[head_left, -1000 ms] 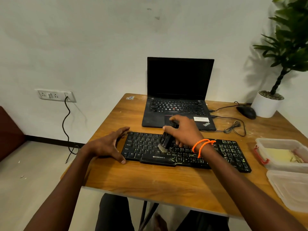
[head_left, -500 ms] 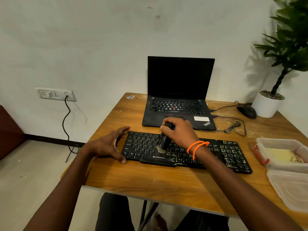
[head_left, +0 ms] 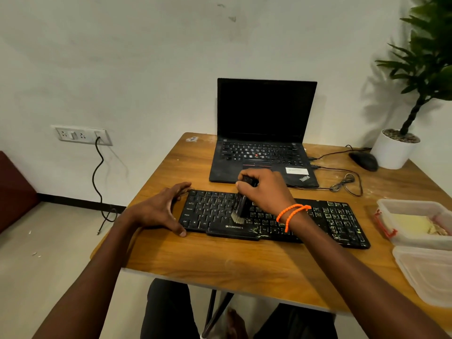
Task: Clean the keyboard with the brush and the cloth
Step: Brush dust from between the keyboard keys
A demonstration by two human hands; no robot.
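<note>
We are in the brushing step. Nearest us, our left hand braces the keyboard at its nine o'clock end, fingers spread and relaxed on the wooden table. Our right hand curls around the brush, bristles down on the middle keys. Pale debris clings to the three o'clock keys, so next we would sweep that way. We see no cloth for certain. The laptop stands at twelve o'clock.
</note>
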